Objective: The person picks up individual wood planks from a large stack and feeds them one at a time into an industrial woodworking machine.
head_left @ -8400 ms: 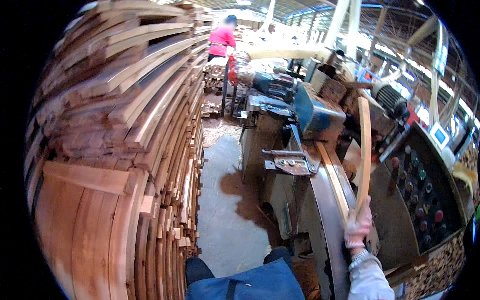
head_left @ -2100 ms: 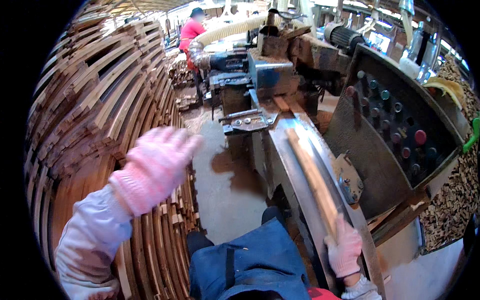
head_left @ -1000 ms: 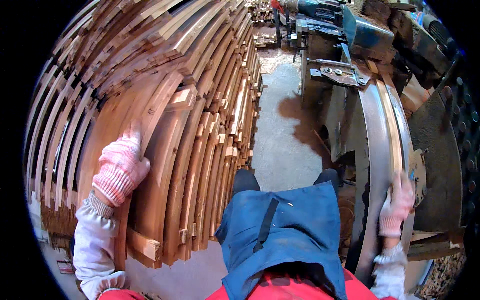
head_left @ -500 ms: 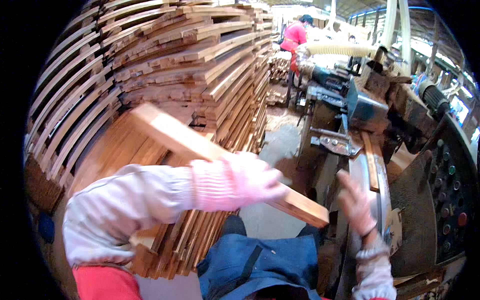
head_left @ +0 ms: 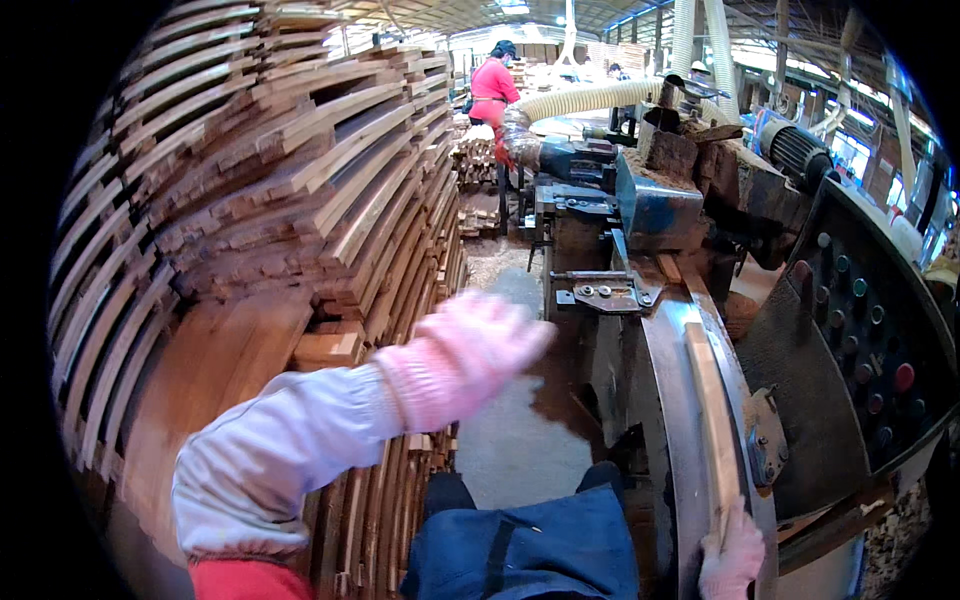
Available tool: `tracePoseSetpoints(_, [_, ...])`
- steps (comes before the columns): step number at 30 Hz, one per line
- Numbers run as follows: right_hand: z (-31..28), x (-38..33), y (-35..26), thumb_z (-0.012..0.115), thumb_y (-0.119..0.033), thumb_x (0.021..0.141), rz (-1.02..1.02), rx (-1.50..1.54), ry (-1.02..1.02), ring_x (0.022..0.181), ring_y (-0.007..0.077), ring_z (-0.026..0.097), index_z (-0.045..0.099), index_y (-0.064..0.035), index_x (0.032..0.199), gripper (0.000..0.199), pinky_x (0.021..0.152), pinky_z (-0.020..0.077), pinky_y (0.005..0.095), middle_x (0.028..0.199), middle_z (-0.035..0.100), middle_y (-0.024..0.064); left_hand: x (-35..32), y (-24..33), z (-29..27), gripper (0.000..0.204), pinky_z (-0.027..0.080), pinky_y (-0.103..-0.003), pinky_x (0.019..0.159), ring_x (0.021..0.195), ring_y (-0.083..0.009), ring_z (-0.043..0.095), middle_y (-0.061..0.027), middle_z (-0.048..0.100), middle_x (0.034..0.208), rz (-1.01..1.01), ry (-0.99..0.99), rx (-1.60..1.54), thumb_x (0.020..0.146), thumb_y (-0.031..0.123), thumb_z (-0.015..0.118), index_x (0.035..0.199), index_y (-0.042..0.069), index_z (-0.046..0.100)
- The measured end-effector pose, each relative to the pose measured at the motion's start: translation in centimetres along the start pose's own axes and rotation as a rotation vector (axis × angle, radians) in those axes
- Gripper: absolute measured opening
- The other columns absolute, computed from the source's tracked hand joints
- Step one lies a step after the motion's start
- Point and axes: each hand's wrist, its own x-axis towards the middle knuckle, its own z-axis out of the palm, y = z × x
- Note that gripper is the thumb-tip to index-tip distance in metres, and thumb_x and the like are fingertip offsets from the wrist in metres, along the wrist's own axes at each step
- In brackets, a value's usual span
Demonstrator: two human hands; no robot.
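Observation:
A wooden strip (head_left: 712, 405) lies lengthwise on the metal bed (head_left: 668, 400) of a woodworking machine, beside its raised edge. My right hand (head_left: 733, 560), in a pale pink glove, grips the near end of this strip. Farther along the bed, the end of another wooden piece (head_left: 668, 268) shows beneath the machine head (head_left: 655, 205). My left hand (head_left: 475, 350), in a pink knit glove, is held up over the gap between the lumber stack and the machine. It holds nothing, and its fingers reach rightward, slightly blurred.
Tall stacks of wooden boards (head_left: 330, 190) rise on the left, with flat boards (head_left: 215, 370) lower down. A control panel (head_left: 865, 330) with several buttons stands at the right. Beyond the machine are a ribbed hose (head_left: 590, 98) and a person in red (head_left: 492, 85).
The wooden strip has gone from my left hand onto the machine bed. My right hand has moved down and taken its near end. The view has swung rightward.

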Motion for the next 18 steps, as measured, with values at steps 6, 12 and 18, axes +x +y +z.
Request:
tracePoseSetpoints(6, [4.8,12.9,-0.9,0.079,-0.017,0.085,0.086,0.028,0.28,0.12,0.0369,0.06,0.036,-0.0087,0.167,0.093,0.106,0.0483,0.0466,0.146,0.058,0.0181,-16.6,-4.9,-5.2,0.07,0.053,-0.051,0.095,0.112,-0.0372,0.067,-0.0181,0.067,0.122,-0.684,-0.355,0.155,0.083,0.033,0.081,0.141,0.005,0.054])
tracePoseSetpoints(12, [7.9,29.5,-5.5,0.074,-0.026,0.092,-0.036,0.234,0.646,0.117,0.0401,0.066,0.043,-0.0096,0.162,0.078,0.101,0.0529,0.0505,0.142,0.062,0.0207,-25.9,-4.4,-4.6,0.103,0.057,-0.051,0.093,0.11,-0.04,0.069,-0.0252,0.067,0.126,-1.087,-0.718,0.254,0.074,0.049,0.088,0.151,-0.003,0.044])
tracePoseSetpoints(18, [10.5,29.2,-4.0,0.072,-0.042,0.093,-0.015,0.087,0.37,0.117,0.0344,0.064,0.04,-0.0188,0.165,0.082,0.098,0.0536,0.047,0.149,0.054,0.0158,-24.5,-4.2,-3.4,0.1,0.059,-0.051,0.089,0.107,-0.0377,0.07,-0.0253,0.066,0.123,-1.088,-0.703,0.263,0.067,0.041,0.092,0.143,-0.003,0.045])
